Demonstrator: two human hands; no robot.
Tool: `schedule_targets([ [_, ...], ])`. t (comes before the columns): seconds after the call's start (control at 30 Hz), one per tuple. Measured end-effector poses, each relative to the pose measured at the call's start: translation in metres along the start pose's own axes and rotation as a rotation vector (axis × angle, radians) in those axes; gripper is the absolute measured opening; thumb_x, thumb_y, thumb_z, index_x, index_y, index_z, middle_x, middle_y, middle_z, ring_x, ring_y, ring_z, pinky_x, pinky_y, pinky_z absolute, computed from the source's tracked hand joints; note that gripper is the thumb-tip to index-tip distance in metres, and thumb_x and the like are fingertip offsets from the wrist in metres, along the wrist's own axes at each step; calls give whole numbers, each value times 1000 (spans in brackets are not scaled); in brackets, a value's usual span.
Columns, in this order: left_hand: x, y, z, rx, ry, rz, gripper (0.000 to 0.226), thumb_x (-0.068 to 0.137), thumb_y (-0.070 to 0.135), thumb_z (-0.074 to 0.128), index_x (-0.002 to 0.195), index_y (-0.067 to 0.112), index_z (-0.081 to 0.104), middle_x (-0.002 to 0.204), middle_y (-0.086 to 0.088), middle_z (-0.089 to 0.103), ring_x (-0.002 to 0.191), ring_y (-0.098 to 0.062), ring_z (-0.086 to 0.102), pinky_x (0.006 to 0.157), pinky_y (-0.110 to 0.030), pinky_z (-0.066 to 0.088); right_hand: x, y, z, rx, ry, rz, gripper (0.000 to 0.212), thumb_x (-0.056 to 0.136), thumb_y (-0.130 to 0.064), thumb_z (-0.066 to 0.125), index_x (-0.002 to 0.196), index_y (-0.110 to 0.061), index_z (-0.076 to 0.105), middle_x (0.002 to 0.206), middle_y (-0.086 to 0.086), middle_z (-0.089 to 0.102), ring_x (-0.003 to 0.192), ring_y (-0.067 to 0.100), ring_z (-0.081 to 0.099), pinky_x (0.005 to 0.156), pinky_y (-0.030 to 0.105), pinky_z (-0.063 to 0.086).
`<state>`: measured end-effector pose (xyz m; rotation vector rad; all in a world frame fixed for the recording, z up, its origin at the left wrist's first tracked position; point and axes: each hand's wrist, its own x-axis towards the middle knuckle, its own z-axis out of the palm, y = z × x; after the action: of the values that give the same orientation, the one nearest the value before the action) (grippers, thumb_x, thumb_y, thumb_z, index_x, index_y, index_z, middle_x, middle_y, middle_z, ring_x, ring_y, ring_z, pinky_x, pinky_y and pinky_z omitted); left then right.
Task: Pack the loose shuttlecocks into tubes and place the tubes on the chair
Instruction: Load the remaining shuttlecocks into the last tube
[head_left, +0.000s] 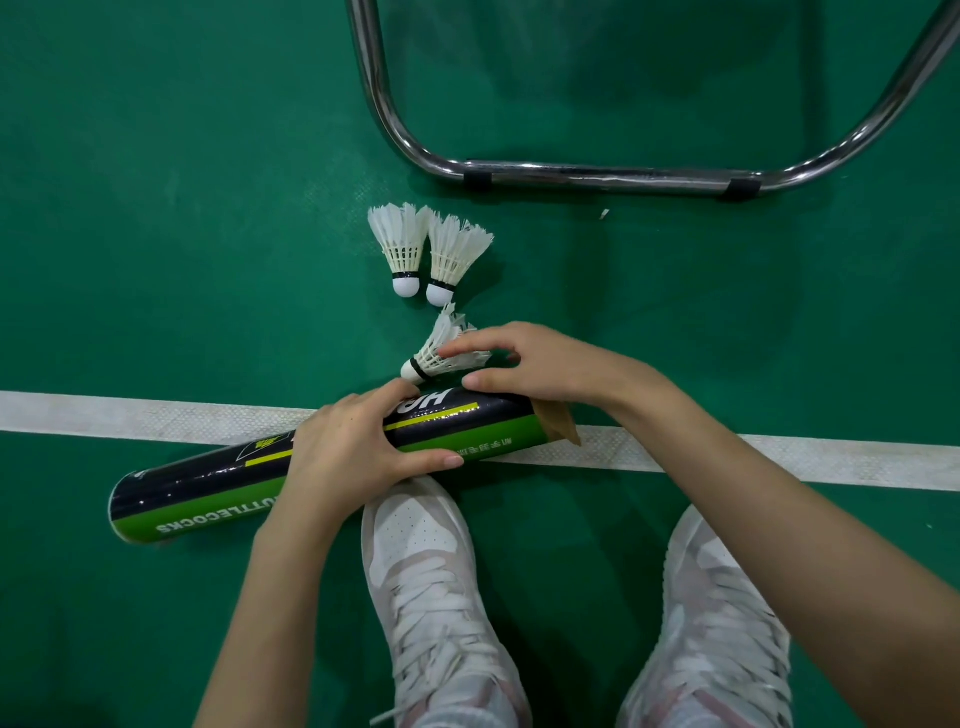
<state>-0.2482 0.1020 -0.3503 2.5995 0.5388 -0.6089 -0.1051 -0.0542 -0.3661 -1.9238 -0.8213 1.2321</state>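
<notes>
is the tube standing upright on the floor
No, the tube lies on its side across the white line, held by the left hand.

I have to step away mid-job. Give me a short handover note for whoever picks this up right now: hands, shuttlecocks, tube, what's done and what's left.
Left hand grips the tube, which lies across the white line, open end to the right.
Right hand holds one shuttlecock just beyond the tube, not yet inserted.
Two more shuttlecocks lie side by side on the floor, near the chair frame.
Done: cannot tell what the tube already holds.
Left: load three shuttlecocks, put the tube on the chair.
</notes>
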Motion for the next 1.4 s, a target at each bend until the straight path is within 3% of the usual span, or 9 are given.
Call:
schedule_targets([
  [0.07,0,-1,-1,6,-6,-9,73,52,78,61,113,40,51,104,8,64,99,-19,58,73,-33,42,2,-1,1,-24,-16,0,40,92,-23,58,131,-27,53,138,-4,51,124,8,46,106,26,34],
  [0.2,-1,-1,-2,15,-5,-18,70,51,78,62,109,39,51,99,10,64,96,-18,58,68,-31,39,-4,0,1,9,70,5,40,90,-24,61,130,-27,55,128,-7,53,114,3,45,96,15,32],
  [0.4,0,4,-3,37,-1,-7,72,51,80,57,109,37,51,97,11,62,94,-18,58,67,-31,39,-37,8,-7,293,471,21,40,79,-17,73,116,-26,60,118,-9,61,106,7,58,96,21,44],
  [0.63,2,19,-4,33,92,28,78,50,80,50,110,31,53,94,11,61,90,-20,57,63,-30,34,-85,26,-14,221,778,121,49,76,-25,75,118,-33,50,122,-13,52,109,5,51,92,12,36],
  [0.8,2,29,-2,6,176,59,72,56,74,56,111,27,56,97,6,64,92,-22,57,63,-30,32,-110,32,-10,238,810,148,55,73,-23,77,119,-32,49,121,-14,50,109,2,50,95,15,36],
  [0.9,3,36,-1,12,218,100,77,55,76,52,111,24,58,97,4,65,92,-24,59,64,-29,32,-113,28,-6,263,780,129,56,71,-24,79,117,-34,48,122,-17,50,108,-11,45,91,3,31],
  [1.03,3,44,-1,15,251,138,79,54,75,51,111,22,60,94,3,66,90,-25,60,63,-29,30,-108,17,2,298,736,99,64,67,-22,81,118,-36,45,122,-17,49,114,1,47,98,14,35],
  [1.17,3,49,-3,4,288,157,77,54,75,50,107,21,61,90,4,65,87,-24,60,63,-28,29,-100,10,11,267,683,88,73,67,-24,81,127,-34,40,124,-18,41,111,-9,37,88,-5,26],
  [1.4,2,46,-1,12,339,219,75,57,81,48,100,20,63,81,5,66,75,-23,63,60,-26,32,-94,5,20,345,723,70,98,69,-11,81,132,-50,15,105,-6,57,88,-10,55,75,-1,37],
])
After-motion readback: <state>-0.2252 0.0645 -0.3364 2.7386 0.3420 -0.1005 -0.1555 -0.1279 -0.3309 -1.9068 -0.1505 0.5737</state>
